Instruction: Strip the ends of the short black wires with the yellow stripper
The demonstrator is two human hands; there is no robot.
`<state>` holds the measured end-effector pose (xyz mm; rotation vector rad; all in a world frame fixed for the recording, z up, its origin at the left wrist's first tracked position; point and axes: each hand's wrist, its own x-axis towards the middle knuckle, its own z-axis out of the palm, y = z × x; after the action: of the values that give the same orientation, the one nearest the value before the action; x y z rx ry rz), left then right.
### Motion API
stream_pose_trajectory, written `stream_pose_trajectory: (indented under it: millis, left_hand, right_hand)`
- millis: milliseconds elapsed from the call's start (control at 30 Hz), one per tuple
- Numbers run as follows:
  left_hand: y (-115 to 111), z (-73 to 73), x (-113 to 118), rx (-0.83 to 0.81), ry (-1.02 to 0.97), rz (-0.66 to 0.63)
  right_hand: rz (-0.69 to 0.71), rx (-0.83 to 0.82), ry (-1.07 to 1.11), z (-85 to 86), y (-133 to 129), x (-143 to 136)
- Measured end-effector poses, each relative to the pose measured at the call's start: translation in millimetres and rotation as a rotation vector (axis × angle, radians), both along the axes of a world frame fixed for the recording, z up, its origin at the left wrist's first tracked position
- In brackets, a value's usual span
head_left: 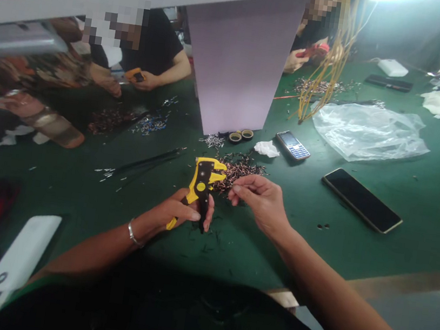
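My left hand [183,209] is wrapped round the handles of a yellow and black wire stripper [202,181], whose jaws point to the right. Just right of the jaws, my right hand [259,195] is closed in a pinch, thumb against forefinger. Anything between those fingertips is too small to make out. Behind the fingers lies a pile of short dark wire pieces with coppery ends [239,170], partly hidden by the hand and the tool. Small black scraps [209,242] are scattered on the green table below the stripper.
Behind the pile stand a pale post [237,69], tape rolls [241,135] and a keypad phone [293,146]. A smartphone [362,200] and plastic bag [372,132] lie right. Black wires [142,159] and a white power bank [23,252] lie left. Co-workers sit opposite.
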<state>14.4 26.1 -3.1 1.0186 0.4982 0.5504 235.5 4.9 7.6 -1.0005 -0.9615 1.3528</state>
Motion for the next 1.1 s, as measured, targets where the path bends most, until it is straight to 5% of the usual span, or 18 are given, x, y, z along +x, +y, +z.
stream_pose_trajectory:
  millis: [800,1100]
  left_hand:
    - [0.4,1.2,0.5,-0.017,-0.035,0.000]
    - [-5.7,1.7,2.2,0.010,0.007,-0.012]
  right_hand:
    - [0.084,0.014,-0.089,-7.4,-1.7,-5.4]
    - [-0.030,0.091,-0.229,-8.1,-9.5,-11.3]
